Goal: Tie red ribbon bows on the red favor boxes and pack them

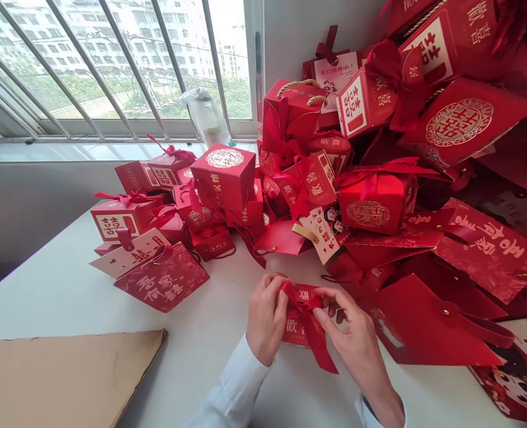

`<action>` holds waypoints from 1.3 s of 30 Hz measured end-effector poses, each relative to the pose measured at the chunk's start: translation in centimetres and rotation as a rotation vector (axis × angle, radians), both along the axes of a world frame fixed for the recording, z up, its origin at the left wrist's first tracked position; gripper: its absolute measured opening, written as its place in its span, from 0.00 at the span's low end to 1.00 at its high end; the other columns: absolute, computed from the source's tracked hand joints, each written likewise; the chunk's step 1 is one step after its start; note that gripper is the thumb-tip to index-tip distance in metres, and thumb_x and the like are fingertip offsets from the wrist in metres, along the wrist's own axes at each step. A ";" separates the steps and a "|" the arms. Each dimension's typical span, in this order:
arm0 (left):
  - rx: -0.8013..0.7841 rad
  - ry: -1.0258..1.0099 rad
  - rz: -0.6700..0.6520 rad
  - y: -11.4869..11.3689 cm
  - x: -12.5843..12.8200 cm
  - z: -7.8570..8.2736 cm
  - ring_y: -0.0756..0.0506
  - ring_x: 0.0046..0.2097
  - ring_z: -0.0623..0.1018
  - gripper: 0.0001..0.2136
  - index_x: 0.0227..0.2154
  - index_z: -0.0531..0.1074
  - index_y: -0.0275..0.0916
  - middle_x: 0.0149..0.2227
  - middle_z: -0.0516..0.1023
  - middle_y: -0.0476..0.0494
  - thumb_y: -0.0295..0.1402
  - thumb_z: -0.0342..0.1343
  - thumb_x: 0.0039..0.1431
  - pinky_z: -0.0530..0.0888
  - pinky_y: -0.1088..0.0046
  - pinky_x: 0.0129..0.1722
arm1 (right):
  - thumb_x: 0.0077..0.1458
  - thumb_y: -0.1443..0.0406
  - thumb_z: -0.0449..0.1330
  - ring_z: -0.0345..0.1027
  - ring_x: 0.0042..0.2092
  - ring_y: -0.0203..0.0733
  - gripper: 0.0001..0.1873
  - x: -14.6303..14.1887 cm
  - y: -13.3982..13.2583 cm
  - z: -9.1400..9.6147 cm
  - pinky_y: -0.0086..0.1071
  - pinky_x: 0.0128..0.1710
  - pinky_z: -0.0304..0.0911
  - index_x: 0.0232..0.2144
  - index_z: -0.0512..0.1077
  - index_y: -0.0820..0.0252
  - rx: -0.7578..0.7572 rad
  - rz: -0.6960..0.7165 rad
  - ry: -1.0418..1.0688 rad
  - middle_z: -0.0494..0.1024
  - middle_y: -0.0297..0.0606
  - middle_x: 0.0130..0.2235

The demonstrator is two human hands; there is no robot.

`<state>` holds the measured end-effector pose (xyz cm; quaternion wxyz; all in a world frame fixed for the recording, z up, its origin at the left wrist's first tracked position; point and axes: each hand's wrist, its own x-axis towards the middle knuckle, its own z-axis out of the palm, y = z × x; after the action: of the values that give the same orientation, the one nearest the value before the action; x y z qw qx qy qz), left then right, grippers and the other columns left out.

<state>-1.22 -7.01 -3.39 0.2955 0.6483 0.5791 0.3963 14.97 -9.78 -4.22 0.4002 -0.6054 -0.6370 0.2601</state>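
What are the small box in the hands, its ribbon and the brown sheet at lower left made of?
The small box: likely thin printed card, matte red with gold characters. The ribbon: looks like satin fabric, slight sheen, hangs limp. The brown sheet: probably cardboard or kraft paper, dull, flat; thickness not visible.

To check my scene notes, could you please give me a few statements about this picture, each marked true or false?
1. The left hand and the right hand both hold a small red box with a ribbon. True.
2. The cardboard lies at the table's right end. False: it lies at the near left.
3. A pile of red gift boxes lies beyond the hands. True.
4. The table is black. False: it is white.
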 end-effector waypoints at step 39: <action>0.056 -0.076 0.097 -0.8 0.4 -1.5 0.47 0.38 0.74 0.11 0.32 0.70 0.39 0.36 0.72 0.45 0.26 0.43 0.61 0.69 0.72 0.39 | 0.55 0.63 0.50 0.71 0.34 0.41 0.09 -2.8 0.1 -1.2 0.29 0.31 0.62 0.36 0.69 0.57 0.003 -0.219 0.196 0.78 0.37 0.34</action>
<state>-0.85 -7.85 -4.85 0.2796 0.6119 0.5869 0.4505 12.15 -9.73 -5.38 0.4873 -0.6423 -0.5254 0.2719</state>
